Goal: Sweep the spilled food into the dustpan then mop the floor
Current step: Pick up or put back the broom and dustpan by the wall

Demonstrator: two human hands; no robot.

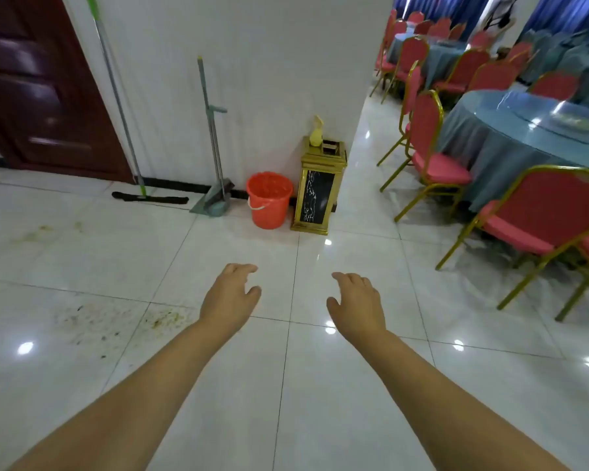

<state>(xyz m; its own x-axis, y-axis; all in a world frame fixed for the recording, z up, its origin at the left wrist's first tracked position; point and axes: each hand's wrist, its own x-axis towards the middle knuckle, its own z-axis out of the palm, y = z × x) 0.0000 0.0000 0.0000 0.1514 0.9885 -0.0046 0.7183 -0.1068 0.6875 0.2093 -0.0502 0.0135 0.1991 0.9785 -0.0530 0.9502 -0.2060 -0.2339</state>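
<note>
Both bare forearms reach forward over the white tiled floor point(354, 402), palms down. The left hand point(230, 295) has its fingers loosely bent and spread, holding nothing; the right hand point(356, 305) is the same, fingers relaxed and apart, touching nothing. The spilled food point(116, 322) lies as a scatter of small brown and dark specks on the tiles to the left of the left forearm, spread across a grout line; a fainter yellowish smear point(43, 231) sits farther off, toward the door. Against the white wall point(269, 62) ahead stand the cleaning tools: a flat mop point(147, 197) with a black head on the floor and a grey and green handle leaning up beside the dark wooden door point(38, 96); to its right, a grey dustpan point(213, 203) with a long upright handle, a broom apparently clipped in it, though the brush part is hard to make out. Just right of the dustpan is an orange plastic bucket point(269, 200), and touching or just beside that, at the wall corner, a gold and black bin point(318, 192) with a yellow object on top that cannot be identified. All tools are well apart from the hands. To the right, round tables with blue cloths point(510, 137) are ringed by red chairs with gold frames point(432, 158).
</note>
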